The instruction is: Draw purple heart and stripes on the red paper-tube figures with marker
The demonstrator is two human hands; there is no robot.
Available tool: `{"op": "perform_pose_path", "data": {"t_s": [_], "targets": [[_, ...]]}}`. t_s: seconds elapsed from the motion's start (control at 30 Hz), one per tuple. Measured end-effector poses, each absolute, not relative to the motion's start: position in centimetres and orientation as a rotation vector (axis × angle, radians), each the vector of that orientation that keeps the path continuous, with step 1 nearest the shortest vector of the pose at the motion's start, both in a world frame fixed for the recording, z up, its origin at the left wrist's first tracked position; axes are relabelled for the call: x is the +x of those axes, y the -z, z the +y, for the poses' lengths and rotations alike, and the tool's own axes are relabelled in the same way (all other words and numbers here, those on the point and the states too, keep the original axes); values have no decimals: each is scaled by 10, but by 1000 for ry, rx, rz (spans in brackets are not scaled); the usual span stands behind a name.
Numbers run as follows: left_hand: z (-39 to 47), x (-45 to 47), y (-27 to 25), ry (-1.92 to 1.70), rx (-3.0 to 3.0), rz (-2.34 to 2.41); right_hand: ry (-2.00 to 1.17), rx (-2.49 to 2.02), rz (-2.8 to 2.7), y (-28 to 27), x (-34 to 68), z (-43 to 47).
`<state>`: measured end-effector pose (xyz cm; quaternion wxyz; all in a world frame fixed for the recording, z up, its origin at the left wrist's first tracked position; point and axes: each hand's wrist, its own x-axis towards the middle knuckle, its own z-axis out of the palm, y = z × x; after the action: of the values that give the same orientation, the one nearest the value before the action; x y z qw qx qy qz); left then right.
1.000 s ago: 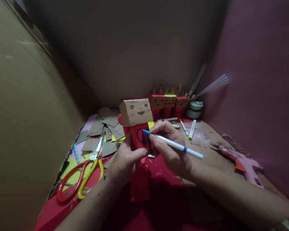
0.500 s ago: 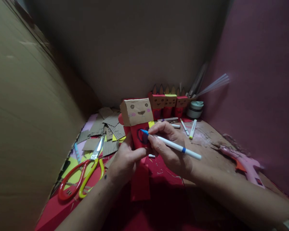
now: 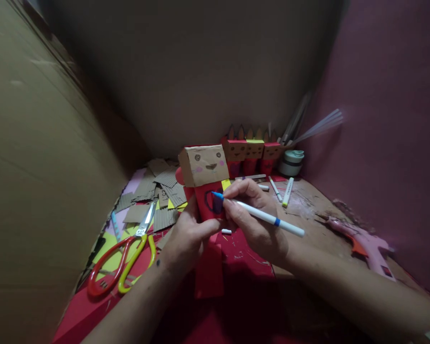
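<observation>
Holding 1 boxy figure (image 3: 207, 174) in left grip (image 3: 189, 234), 1 marker (image 3: 286, 227) in right grip (image 3: 260, 234).

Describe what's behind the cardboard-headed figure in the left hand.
Behind the figure, to picture right, stand three eared figures before the grey wall; cardboard scraps show to picture left. Whatever it covers directly behind cannot be seen.

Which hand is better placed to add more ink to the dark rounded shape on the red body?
Probably the right hand: it holds the blue-tipped marker, the tip at or very near the dark rounded shape. The left hand grips the red body, so it suits steadying better.
</observation>
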<state>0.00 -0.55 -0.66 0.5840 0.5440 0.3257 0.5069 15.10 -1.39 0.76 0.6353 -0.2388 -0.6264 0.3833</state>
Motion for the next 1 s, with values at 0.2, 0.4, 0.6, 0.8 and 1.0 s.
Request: {"op": "perform_pose_path", "data": {"t_s": [0.2, 0.4, 0.6, 0.8, 1.0], "targets": [[-4, 0, 4, -1179, 1342, 743, -803, -546, -1481, -10, 150, -16], [-7, 4, -4, -1176, 1328, 761, -841, -557, -1441, -7, 148, -16], [-7, 6, -5, -1190, 1324, 763, -842, -578, -1434, -5, 149, -15], [-5, 4, -1, -1211, 1336, 777, -730, -610, -1509, -11, 149, -17], [-1, 1, 5, -1209, 1307, 783, -839, -592, -1457, -8, 148, -17]]}}
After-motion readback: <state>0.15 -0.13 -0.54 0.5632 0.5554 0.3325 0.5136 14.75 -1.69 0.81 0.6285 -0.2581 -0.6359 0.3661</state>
